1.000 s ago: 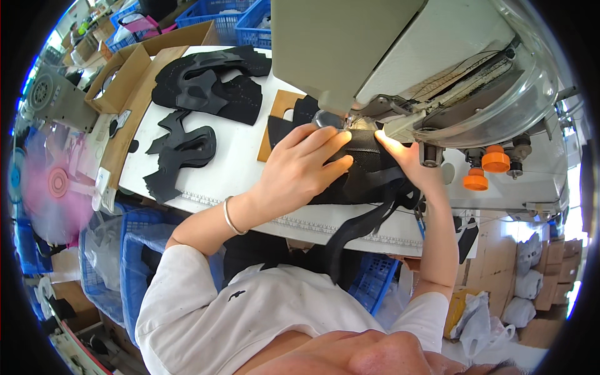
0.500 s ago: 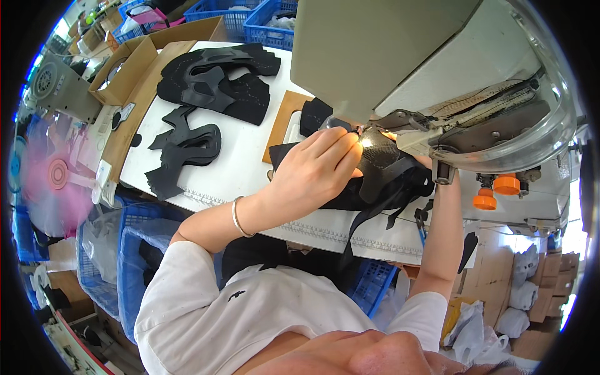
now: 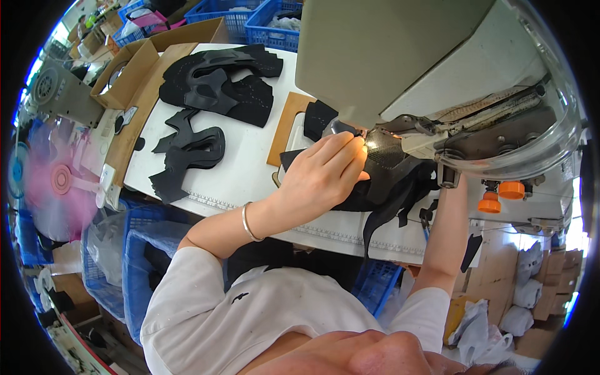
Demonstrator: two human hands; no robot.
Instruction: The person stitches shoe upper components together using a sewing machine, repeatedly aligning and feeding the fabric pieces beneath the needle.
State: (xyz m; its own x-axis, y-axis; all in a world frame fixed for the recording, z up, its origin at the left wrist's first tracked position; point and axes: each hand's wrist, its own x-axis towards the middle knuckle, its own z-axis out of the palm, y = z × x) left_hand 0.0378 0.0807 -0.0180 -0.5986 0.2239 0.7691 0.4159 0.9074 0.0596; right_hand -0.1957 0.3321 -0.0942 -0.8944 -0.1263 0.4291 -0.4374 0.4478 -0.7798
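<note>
A black shoe upper (image 3: 382, 170) with a mesh patch lies under the lit needle area of a sewing machine (image 3: 394, 56). My left hand (image 3: 330, 169) has its fingers bunched in a pinch on the upper's edge, close beside the needle. From the lower right my right forearm (image 3: 446, 231) reaches up past the work; the right hand itself is hidden behind the machine and the upper. A dark strap (image 3: 374, 230) of the upper hangs over the table's front edge.
More black uppers (image 3: 219, 87) are stacked on the white table (image 3: 240, 164), with another black piece (image 3: 187, 153) nearer me. A pink fan (image 3: 61, 179) stands left. Blue bins (image 3: 134, 275) sit below the table. Orange knobs (image 3: 489, 205) stick out under the machine.
The upper has shifted slightly under the needle, its hanging strap swinging right and lower. My left hand keeps its pinch beside the needle. The whole view has drifted a little.
</note>
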